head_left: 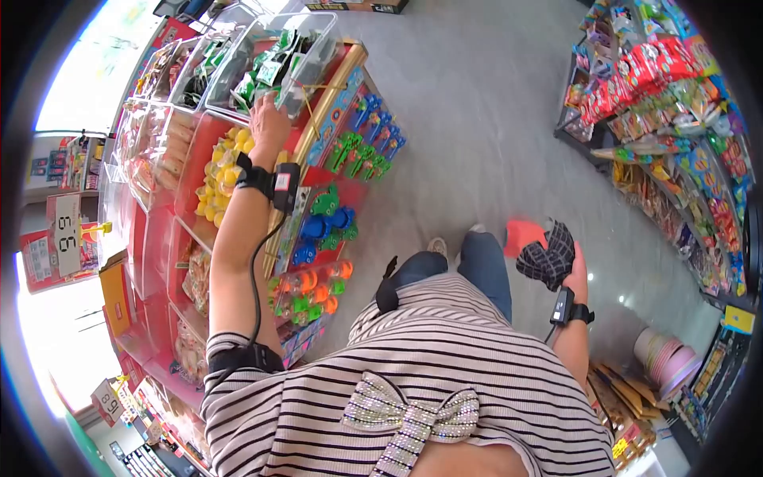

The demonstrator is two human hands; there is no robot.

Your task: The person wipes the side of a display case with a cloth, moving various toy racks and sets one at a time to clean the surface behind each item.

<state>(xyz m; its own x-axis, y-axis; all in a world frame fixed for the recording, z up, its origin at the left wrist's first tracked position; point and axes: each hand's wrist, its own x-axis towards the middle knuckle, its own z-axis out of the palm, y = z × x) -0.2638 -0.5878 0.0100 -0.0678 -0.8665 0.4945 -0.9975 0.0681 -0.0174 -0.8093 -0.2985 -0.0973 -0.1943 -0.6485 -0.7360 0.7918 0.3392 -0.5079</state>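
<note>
Left: yellow items [213,187]; beside them, the left hand [270,126] at the near edge of a clear bin [321,65] containing green packets [270,73], finger closure indeterminable. Right: the right hand [578,272], fingers gripping a dark checked cloth [548,261] beside a red piece [523,236].

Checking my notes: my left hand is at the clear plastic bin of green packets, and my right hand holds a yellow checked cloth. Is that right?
Not quite: the checked cloth in your right hand is black, not yellow, as the head view shows. The rest stands.
</note>
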